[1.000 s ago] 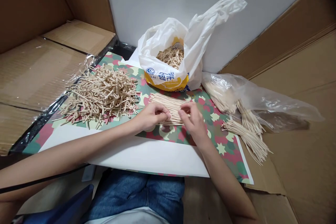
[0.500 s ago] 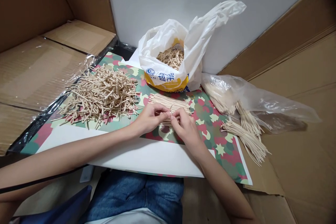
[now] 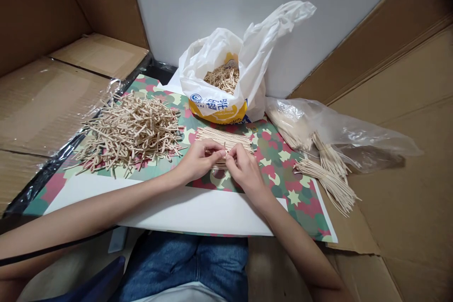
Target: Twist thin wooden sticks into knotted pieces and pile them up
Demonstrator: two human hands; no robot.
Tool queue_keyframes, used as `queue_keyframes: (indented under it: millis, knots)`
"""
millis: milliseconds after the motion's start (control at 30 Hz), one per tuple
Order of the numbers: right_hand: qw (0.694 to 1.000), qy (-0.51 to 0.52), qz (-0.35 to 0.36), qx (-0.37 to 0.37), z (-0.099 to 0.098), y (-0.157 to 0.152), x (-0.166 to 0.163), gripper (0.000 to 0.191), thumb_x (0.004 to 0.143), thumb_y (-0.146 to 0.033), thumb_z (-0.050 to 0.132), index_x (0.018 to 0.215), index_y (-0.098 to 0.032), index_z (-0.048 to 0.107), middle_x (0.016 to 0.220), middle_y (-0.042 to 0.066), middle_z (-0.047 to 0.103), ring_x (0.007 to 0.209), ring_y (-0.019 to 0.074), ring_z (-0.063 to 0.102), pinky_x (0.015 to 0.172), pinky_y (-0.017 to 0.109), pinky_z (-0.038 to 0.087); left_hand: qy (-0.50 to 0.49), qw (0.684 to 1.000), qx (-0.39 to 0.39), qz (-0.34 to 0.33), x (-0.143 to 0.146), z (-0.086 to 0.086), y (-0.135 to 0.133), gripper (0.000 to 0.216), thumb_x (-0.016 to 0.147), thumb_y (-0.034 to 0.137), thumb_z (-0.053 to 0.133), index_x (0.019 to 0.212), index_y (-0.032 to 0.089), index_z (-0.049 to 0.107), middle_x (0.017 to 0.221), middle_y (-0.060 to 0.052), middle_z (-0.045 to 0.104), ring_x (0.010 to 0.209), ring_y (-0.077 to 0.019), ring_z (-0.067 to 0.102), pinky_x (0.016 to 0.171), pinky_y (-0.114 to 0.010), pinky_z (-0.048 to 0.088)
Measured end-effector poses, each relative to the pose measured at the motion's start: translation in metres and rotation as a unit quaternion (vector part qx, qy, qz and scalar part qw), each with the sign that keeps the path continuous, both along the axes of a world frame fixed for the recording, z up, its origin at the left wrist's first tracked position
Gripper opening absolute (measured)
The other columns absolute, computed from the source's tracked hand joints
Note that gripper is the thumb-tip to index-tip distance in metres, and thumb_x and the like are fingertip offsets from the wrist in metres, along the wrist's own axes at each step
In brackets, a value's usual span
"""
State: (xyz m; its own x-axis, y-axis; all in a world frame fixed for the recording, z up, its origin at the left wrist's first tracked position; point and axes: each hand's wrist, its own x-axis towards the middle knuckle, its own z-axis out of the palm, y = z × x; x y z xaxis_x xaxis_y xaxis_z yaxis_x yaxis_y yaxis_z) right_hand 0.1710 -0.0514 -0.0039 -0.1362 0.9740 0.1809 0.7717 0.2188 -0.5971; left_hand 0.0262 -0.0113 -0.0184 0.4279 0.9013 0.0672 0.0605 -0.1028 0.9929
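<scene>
My left hand and my right hand meet fingertip to fingertip at the middle of the camouflage-patterned sheet. Both are closed in a pinch on a thin pale strip, whose small end pokes up between them; the fingers hide most of it. Just behind and beneath them lies a flat row of long, straight pale sticks, side by side. Left of my left hand is a large loose heap of short, curled pale strips.
A white plastic bag of short brownish pieces stands open at the back. To the right, bundles of long pale sticks lie by a clear plastic bag. Cardboard flanks the left side; a white wall rises behind.
The view has shifted slightly, moving the scene a little left. Both hands stay together over the row of sticks, fingertips still pinched, with a slight change in finger position.
</scene>
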Motion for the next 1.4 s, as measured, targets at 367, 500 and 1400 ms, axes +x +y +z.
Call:
queue_keyframes:
  millis: [367,500,1400]
  knots:
    - [1.000,0.005,-0.014,-0.027,-0.001,0.002,0.000,0.010,0.081,-0.025,0.037,0.072,-0.022,0.037,0.066,-0.001,0.049,0.061,0.0164,0.048,0.057,0.026,0.033,0.009,1.000,-0.012,-0.026,-0.001,-0.002,0.004,0.021,0.074,0.030,0.056,0.071,0.010,0.061,0.070,-0.003,0.057,0.064,-0.0123,0.052,0.058,-0.023,0.042]
    - [1.000,0.002,-0.021,-0.018,0.000,0.003,-0.001,0.009,0.080,-0.024,0.037,0.071,-0.022,0.035,0.065,-0.001,0.048,0.060,0.0164,0.047,0.057,0.026,0.033,-0.034,0.997,-0.068,-0.031,0.000,-0.002,0.002,0.021,0.072,0.031,0.058,0.068,0.010,0.059,0.065,-0.002,0.056,0.062,-0.0121,0.052,0.057,-0.024,0.042]
    - [0.917,0.343,-0.182,0.093,-0.001,0.016,0.018,0.022,0.084,-0.039,0.041,0.100,-0.026,0.034,0.101,0.005,0.047,0.082,0.0140,0.054,0.079,0.032,0.044,-0.014,0.998,0.055,-0.036,-0.018,0.018,0.008,0.021,0.075,0.030,0.059,0.065,0.012,0.061,0.066,0.000,0.053,0.062,-0.0098,0.048,0.057,-0.021,0.036]
